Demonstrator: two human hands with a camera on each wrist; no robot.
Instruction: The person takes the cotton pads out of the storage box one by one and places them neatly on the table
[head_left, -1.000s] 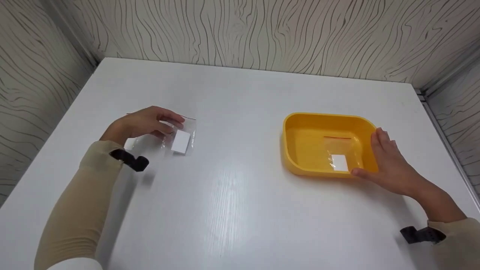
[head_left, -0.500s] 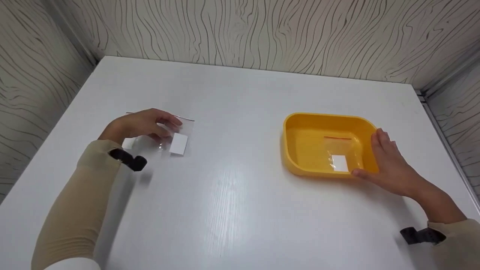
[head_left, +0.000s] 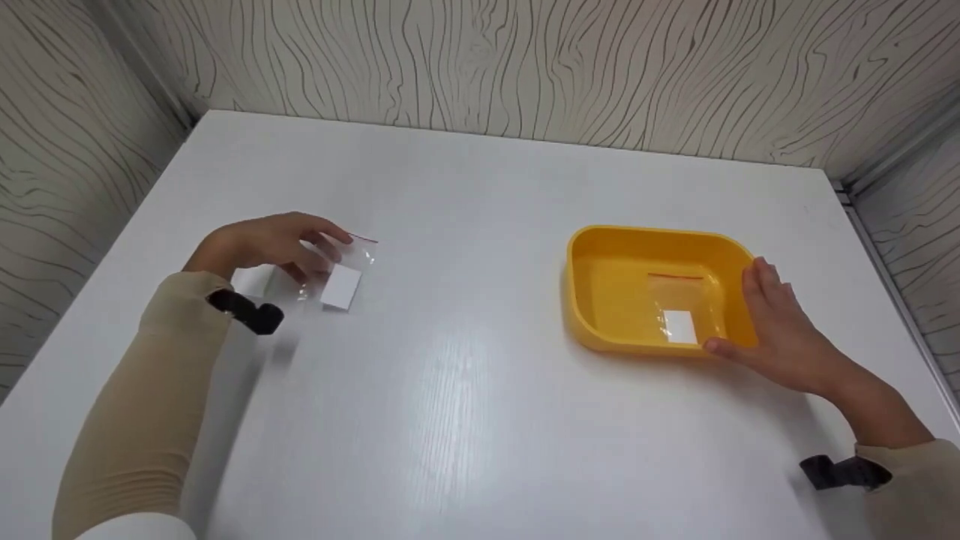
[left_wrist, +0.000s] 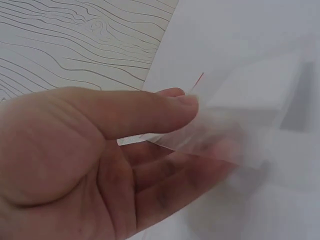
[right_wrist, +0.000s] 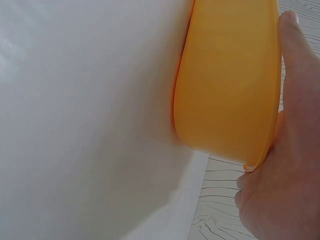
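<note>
On the left of the table, my left hand [head_left: 274, 244] pinches a small clear zip bag [head_left: 367, 255] between thumb and fingers. The bag has a red seal line and a white label [head_left: 341, 287]; in the left wrist view its body is blurred. Part of another white label [head_left: 253, 280] shows beneath that wrist, the rest hidden by the hand. My right hand [head_left: 787, 330] rests on the right end of a yellow plastic bin [head_left: 600, 345], fingers extended along its outside and thumb at the front rim. A similar zip bag [head_left: 675, 292] lies inside the bin.
The white table [head_left: 465, 390] meets wood-patterned panels [head_left: 480, 67] at the back and on both sides. A wide stretch of tabletop separates the two hands.
My left hand has shifted slightly left, drawing the zip bag with it. The right hand and the yellow bin have stayed in place.
</note>
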